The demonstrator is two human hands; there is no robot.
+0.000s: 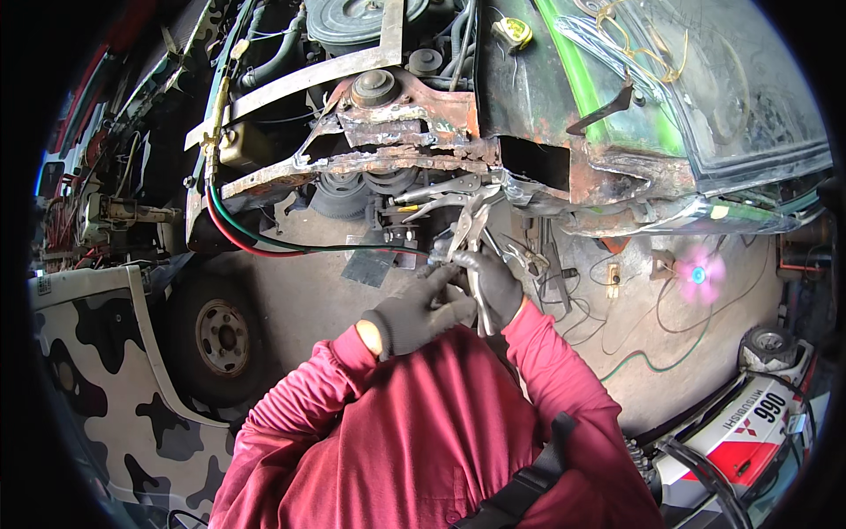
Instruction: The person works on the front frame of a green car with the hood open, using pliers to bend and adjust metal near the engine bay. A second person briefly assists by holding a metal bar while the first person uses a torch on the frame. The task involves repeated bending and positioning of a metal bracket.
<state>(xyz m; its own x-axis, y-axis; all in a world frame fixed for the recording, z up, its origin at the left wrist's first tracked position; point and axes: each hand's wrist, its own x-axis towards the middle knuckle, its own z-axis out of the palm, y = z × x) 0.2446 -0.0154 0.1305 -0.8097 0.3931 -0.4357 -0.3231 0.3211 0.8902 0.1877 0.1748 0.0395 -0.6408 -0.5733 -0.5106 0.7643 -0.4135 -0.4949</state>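
Note:
My right hand (492, 280), in a dark grey glove, is wrapped around the handles of a pair of metal locking pliers (470, 227). Their jaws point up toward the rusty, cut edge of the vehicle body (397, 163). My left hand (416, 316), gloved too, is beside the pliers with its fingers curled in; what they grip, if anything, is hidden. A second pair of locking pliers (445, 191) lies against the rusty edge. Red and green hoses (291, 249) come from the left and end near my hands.
An engine with a round air cleaner (352, 19) is beyond the panel. A wheel (220, 339) and a camouflage-painted panel (123, 361) stand left. On the right are a spinning pink fan (698, 275), cables on the floor and a white-and-red machine (749, 423).

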